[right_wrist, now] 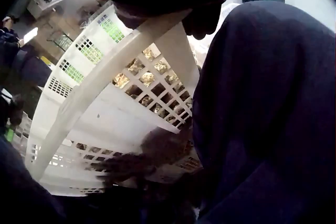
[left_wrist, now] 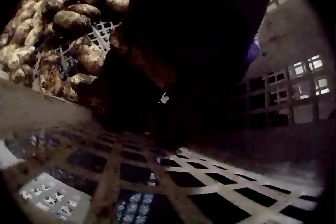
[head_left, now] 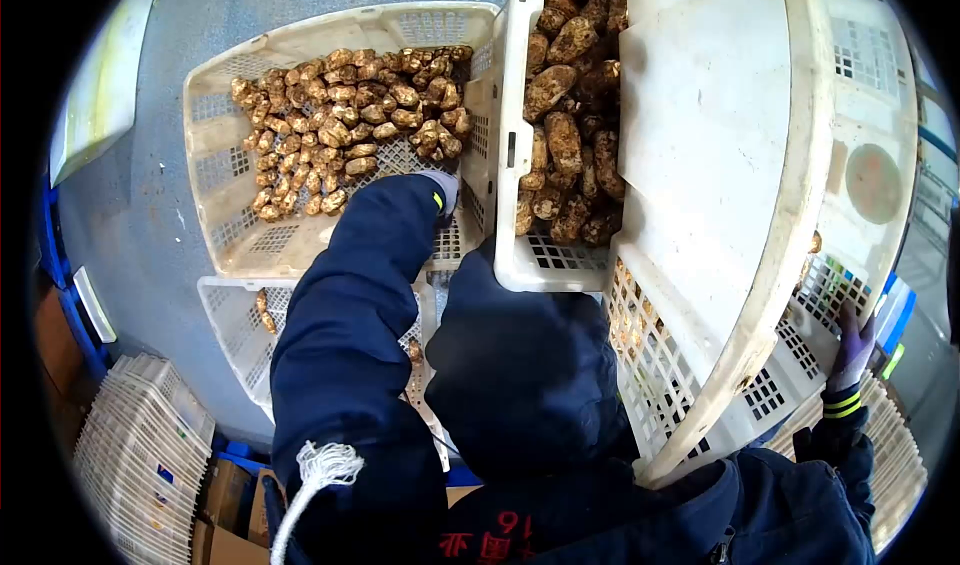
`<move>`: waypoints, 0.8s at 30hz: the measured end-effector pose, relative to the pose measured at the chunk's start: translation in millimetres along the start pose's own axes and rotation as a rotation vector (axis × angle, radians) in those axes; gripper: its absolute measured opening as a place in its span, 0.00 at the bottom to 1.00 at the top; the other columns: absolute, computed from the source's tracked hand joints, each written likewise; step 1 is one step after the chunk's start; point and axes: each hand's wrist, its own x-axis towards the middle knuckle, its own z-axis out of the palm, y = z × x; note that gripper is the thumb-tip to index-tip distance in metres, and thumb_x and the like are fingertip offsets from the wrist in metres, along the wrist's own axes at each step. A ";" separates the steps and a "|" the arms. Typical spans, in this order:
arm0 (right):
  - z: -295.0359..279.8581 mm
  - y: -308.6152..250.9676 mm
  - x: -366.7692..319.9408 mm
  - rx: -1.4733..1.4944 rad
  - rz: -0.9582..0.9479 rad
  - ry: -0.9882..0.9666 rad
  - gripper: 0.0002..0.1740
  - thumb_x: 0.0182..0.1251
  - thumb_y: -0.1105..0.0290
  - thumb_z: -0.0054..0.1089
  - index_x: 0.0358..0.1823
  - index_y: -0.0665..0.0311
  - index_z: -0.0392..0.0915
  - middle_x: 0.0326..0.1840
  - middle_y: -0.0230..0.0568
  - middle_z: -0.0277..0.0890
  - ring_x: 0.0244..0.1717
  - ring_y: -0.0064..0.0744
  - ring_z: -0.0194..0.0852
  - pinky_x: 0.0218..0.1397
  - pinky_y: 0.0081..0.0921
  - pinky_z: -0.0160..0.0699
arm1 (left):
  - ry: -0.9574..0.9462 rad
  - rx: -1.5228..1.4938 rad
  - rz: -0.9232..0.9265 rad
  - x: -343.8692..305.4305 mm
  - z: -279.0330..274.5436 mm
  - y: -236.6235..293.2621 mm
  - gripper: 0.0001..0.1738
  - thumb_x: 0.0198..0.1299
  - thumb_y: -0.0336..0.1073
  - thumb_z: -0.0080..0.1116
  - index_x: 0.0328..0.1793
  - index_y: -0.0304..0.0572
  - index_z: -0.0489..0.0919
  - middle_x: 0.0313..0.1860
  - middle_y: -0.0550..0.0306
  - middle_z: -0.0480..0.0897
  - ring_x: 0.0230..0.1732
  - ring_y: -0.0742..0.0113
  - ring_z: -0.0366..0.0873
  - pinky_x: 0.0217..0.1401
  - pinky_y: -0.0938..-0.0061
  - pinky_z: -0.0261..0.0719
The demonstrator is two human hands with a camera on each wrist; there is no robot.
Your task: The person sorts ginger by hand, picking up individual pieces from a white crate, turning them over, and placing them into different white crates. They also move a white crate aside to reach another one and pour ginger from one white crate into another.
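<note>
The head view is showing both hands working well apart, each beside a different crate. The left hand (head_left: 445,189), in a pale glove, is reaching into a white crate (head_left: 225,135) in the upper left of the frame, near that crate's right wall. The dark sleeve (head_left: 350,355) is covering most of it, and the left wrist view is giving only a black silhouette against a grated crate surface, so I cannot tell whether its fingers are holding anything. Small brown tubers (head_left: 330,125) are lying in a broad heap in that crate, up and to the left of the hand, with bare grating showing between some of them. The right hand (head_left: 853,350), in a purple glove with yellow bands at the cuff, is gripping a large white crate (head_left: 710,125) at the right; in the right wrist view its dark fingers (right_wrist: 203,23) are curling over the rim at the top of the frame, and brown pieces are showing through the mesh below. At upper centre, larger brown tubers (head_left: 565,145) are filling a second crate (head_left: 517,145), which is standing between the other two. A lower crate (head_left: 245,340), partly hidden by the sleeve, is holding a few tubers, and a stack of white crates (head_left: 145,455) is standing at lower left beside the blue-grey floor (head_left: 170,215).
</note>
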 end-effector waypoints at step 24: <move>-1.7 2.8 3.6 -0.012 -0.030 -0.027 0.26 0.68 0.65 0.60 0.65 0.66 0.67 0.49 0.35 0.77 0.48 0.24 0.72 0.54 0.24 0.70 | 1.139 -1.912 0.094 -157.8 -50.4 -54.5 0.20 0.61 0.51 0.62 0.41 0.40 0.76 0.27 0.59 0.79 0.26 0.69 0.79 0.23 0.79 0.71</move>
